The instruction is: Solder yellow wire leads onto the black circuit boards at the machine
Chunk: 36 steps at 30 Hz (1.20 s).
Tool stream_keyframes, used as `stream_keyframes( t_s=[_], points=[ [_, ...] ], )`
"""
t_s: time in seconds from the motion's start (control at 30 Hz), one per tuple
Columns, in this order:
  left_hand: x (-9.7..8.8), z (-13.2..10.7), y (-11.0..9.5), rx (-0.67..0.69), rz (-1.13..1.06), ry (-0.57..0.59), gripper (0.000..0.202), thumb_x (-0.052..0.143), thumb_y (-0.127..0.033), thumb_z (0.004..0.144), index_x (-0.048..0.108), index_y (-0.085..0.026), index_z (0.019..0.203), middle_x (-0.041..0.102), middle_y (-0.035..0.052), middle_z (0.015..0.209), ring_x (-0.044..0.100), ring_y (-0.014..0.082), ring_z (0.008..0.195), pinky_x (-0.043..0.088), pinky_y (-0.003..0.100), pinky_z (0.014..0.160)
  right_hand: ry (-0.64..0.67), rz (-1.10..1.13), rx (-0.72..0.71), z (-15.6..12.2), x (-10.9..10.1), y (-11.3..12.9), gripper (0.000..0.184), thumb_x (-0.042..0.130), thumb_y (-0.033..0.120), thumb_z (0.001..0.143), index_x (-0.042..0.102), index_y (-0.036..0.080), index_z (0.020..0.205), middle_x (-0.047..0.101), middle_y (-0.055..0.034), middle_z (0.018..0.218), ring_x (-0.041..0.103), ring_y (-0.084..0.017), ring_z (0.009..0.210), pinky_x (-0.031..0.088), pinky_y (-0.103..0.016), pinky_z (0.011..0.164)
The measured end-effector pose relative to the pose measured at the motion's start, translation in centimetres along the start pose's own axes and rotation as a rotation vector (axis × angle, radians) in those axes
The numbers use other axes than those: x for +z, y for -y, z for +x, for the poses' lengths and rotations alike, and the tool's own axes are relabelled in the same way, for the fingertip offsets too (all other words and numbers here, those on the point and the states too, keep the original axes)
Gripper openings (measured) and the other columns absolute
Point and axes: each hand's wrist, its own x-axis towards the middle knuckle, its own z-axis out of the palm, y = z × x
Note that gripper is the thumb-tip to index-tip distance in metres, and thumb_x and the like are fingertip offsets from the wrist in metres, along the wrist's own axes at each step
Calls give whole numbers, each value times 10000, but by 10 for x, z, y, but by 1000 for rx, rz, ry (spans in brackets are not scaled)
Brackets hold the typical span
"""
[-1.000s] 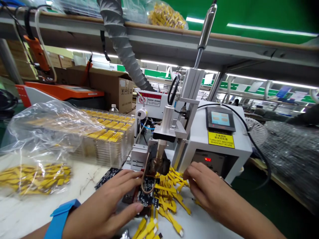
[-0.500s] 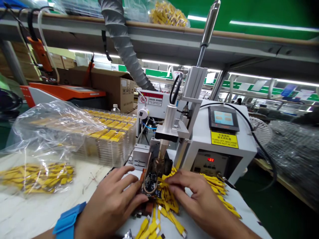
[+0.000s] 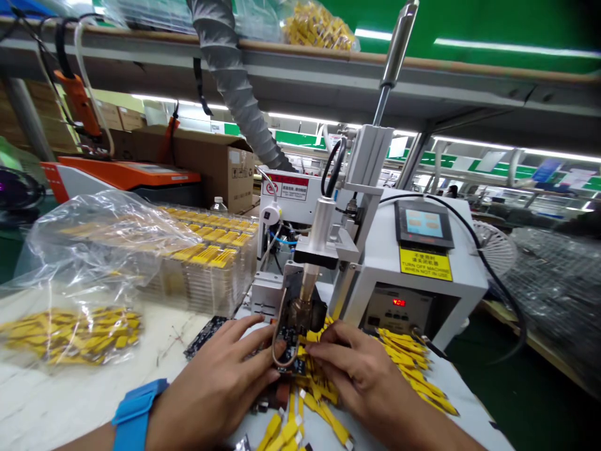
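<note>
My left hand (image 3: 230, 369), with a blue wristband (image 3: 136, 413), lies with fingers stretched over a black circuit board (image 3: 206, 333). Its fingertips touch the board parts beneath the hot head (image 3: 307, 285) of a bench machine. My right hand (image 3: 361, 369) pinches a short yellow flat cable (image 3: 304, 341) just right of that head. The cable's far end reaches the board; whether it touches a pad is hidden by the head and a bent tube (image 3: 277, 326). Loose yellow cables with metal plugs (image 3: 328, 416) lie between and below my hands.
More yellow cables (image 3: 413, 369) lie to the right. At left are a plastic bag of cables (image 3: 79, 332) and stacked clear trays (image 3: 211, 275). The machine's control box (image 3: 422, 250) stands right of the head. A grey hose (image 3: 225, 69) hangs from above.
My left hand has shifted slightly right, its fingertips closer to the head, and more of the board shows at its left. The right hand's pinch moved a little left. The red display now shows different digits.
</note>
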Motion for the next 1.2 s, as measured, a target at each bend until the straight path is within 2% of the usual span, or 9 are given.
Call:
stream_keyframes(
  t_s=[0.2,0.43,0.57,0.7,0.77,0.93,1.03,1.2],
  points=[
    [0,0,-3,-15,-13,10,314,471,-176,945,551,-194,1248,611,82,1226,502,302,1156,474,514,962,-13,-10,-47,0,-1,0,317,450,112,891,734,142,1029,616,-125,861,602,-200,750,529,-303,646],
    [5,0,-8,-75,-93,3,385,467,-151,934,505,-231,1309,567,77,1278,469,292,1191,476,475,965,-38,-83,-111,2,1,-3,335,435,81,883,726,160,1031,616,-129,884,611,-211,767,538,-320,640],
    [4,3,-7,-35,-104,64,456,434,-130,942,415,-234,1386,529,97,1318,440,304,1211,467,493,964,-8,-162,-128,3,2,-4,313,450,86,888,713,165,1037,606,-127,882,596,-229,765,531,-343,621],
    [3,5,-6,36,-10,118,469,408,-102,941,405,-222,1394,505,129,1354,418,337,1245,421,564,981,6,-120,-95,2,1,-3,327,444,68,874,703,174,1042,590,-121,901,581,-223,779,526,-339,639],
    [2,5,-6,51,-8,128,474,408,-100,937,405,-219,1395,508,133,1356,422,340,1247,423,567,974,17,-97,-81,1,0,-3,336,443,70,871,694,185,1063,577,-114,907,573,-219,787,523,-339,650],
    [4,2,0,-42,-176,23,400,509,-174,924,485,-220,1321,594,80,1267,498,274,1186,453,464,993,41,-92,-72,0,-2,-4,358,430,77,885,674,208,1112,543,-103,908,552,-219,811,509,-345,664],
    [8,0,6,-97,-182,-40,380,594,-254,894,538,-209,1267,615,86,1245,523,287,1174,456,484,994,51,-95,-68,1,-3,-3,343,435,81,892,670,204,1109,540,-108,937,545,-225,838,509,-357,688],
    [8,-2,10,-134,-176,-32,384,614,-296,884,553,-222,1256,603,95,1264,526,311,1175,472,522,963,36,-103,-88,3,-4,0,313,431,60,892,668,181,1056,547,-101,916,523,-232,849,501,-356,692]
  ],
)
